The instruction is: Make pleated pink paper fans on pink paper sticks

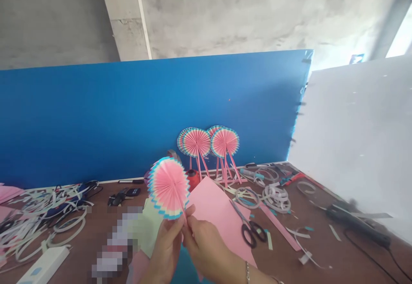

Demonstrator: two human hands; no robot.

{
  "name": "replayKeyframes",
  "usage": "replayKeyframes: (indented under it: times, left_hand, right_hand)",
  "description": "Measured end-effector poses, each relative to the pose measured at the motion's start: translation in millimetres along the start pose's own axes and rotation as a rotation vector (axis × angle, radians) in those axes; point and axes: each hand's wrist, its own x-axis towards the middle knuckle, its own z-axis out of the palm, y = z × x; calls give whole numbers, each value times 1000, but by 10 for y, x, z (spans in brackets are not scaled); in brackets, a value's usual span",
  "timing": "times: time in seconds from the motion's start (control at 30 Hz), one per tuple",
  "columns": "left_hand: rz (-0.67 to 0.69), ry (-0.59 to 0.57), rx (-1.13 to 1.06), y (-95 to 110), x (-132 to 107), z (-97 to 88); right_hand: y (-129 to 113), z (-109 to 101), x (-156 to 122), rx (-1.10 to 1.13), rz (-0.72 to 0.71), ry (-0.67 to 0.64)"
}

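Note:
A round pleated paper fan [170, 186], pink in the middle with a cream ring and a blue jagged edge, is held upright above the desk. My left hand [168, 243] pinches the base of its thin pink handle. Right beside it, my right hand [206, 239] grips the same handle, its fingers closed near the fan's lower edge. Beneath both hands lie a pink paper sheet [210, 200], a pale green sheet [149, 222] and some blue paper. Black-handled scissors [249, 228] rest on the pink sheet to the right of my hands.
Several finished-looking fans [197, 142] lean on the blue partition [96, 121]. Coiled white strips [276, 198] and paper scraps lie at right, near a black corded tool [358, 224]. Tangled strips [61, 215], keys [119, 197] and a white power strip [45, 267] are at left.

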Motion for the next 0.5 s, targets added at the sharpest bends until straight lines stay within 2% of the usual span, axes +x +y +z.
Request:
replayKeyframes:
  times: [0.1, 0.23, 0.37, 0.5]
  left_hand:
    - [-37, -24, -59, 5, 14, -38]
    - [-39, 0, -133, 11, 40, -71]
    - [-21, 24, -146, 18, 46, -44]
    - [-47, 32, -82, 4, 24, 1]
  right_hand:
    - [-12, -59, -1, 48, 9, 4]
    - [-42, -281, 5, 118, -1, -7]
    - [-65, -482, 40, 293, 77, 183]
    - [-80, -487, 77, 449, 83, 337]
